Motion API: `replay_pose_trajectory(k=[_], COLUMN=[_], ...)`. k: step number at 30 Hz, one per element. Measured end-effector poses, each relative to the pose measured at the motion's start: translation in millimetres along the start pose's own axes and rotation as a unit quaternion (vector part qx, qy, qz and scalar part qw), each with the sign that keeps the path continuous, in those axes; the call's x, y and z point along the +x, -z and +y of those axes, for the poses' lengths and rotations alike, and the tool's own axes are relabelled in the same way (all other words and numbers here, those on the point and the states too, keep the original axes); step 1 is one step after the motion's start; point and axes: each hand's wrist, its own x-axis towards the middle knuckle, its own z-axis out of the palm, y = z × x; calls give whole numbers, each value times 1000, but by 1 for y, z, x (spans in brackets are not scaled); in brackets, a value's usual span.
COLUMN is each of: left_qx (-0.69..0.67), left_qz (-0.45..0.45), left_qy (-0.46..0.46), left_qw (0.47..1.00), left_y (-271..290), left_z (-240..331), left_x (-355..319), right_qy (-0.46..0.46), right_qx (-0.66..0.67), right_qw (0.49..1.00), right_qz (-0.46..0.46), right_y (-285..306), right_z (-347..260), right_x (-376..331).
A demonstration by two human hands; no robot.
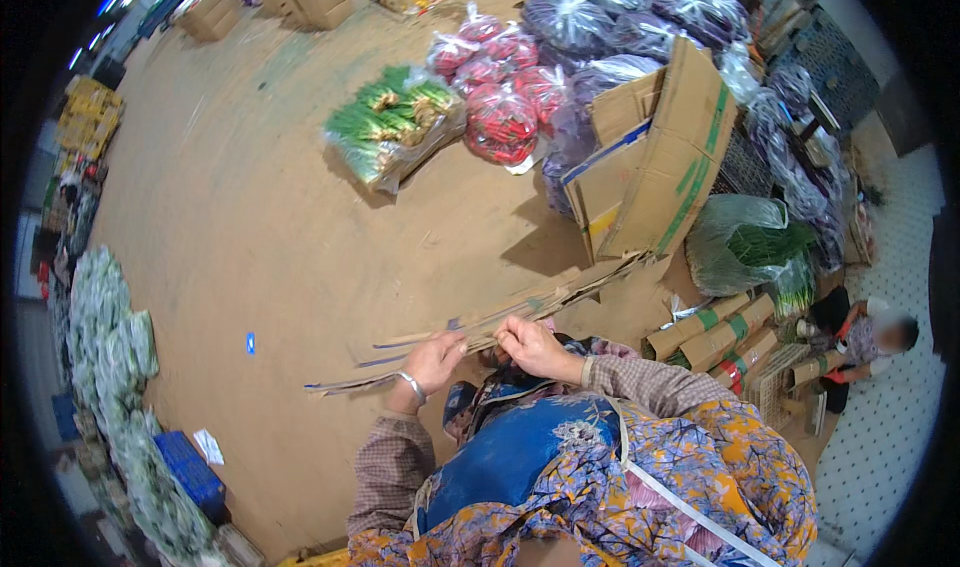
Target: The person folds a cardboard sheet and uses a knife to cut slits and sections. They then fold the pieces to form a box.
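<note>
Several flattened cardboard sheets [572, 291], seen nearly edge-on, stretch across in front of my body. My left hand [434, 361], with a silver bangle at the wrist, is closed on their near edge. To its right, my right hand [538, 349] is curled with thumb and fingers pinched at the same cardboard. Parts of the sheets below the hands are hidden by my hands and clothing. Just beyond their right end, larger folded cardboard boxes [672, 162] stand leaning together.
Ahead lie a clear bag of green onions [395, 127], bags of red vegetables [502, 122] and dark purple bags [580, 22]. Rolled cardboard [735, 335] and a bag of greens [740, 237] sit right, near another person [862, 337]. Wrapped produce [112, 357] and a blue crate [190, 472] line the left.
</note>
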Motion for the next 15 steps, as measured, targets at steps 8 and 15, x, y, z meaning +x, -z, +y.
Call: replay_pose_trajectory(k=[8, 15], left_qx=[39, 168], left_qz=[-37, 4], left_qy=[5, 72], left_qw=[999, 983], left_y=[-31, -139], left_z=[-39, -63], left_x=[-56, -48], right_qy=[64, 78], right_qx=[29, -66], right_qw=[995, 981], right_qz=[-66, -165], right_y=[-44, -73], right_z=[12, 73], right_x=[10, 24])
